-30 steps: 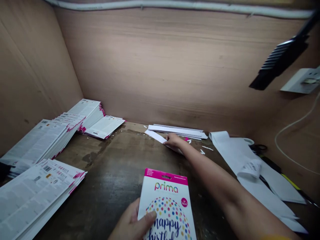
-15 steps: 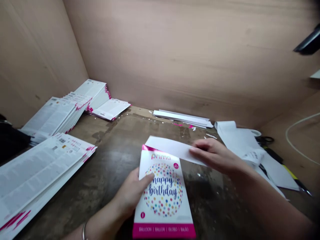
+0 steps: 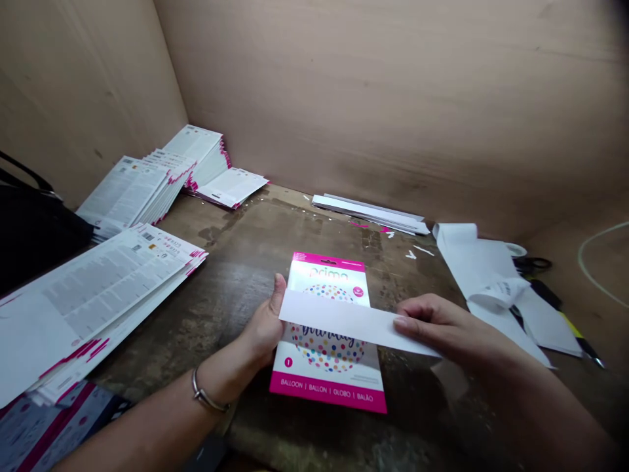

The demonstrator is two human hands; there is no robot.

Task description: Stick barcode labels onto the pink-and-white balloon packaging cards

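Observation:
My left hand (image 3: 265,324) supports a white and pink "prima" balloon packet (image 3: 328,385) at its left edge, thumb raised and fingers partly hidden behind it. The packet faces up, its dotted "happy birthday" balloon picture partly covered. Across its middle lies a white paper strip (image 3: 339,319), slanting down to the right. My right hand (image 3: 432,324) pinches this strip near its right end, between thumb and fingers. The strip's left end reaches the packet's left edge beside my left thumb.
Several stacks of packets (image 3: 132,196) stand at the left, with a large fanned pile (image 3: 113,295) nearer. Paper strips (image 3: 368,211) lie by the back wall. At the right are a paper roll (image 3: 501,292), scissors (image 3: 533,264) and a yellow-black cutter (image 3: 572,331). A black bag (image 3: 39,229) sits far left.
My right hand has picked a strip from near the back wall and brought it over the packet. The strip has moved from the packet's top down across its middle; my left thumb has lifted.

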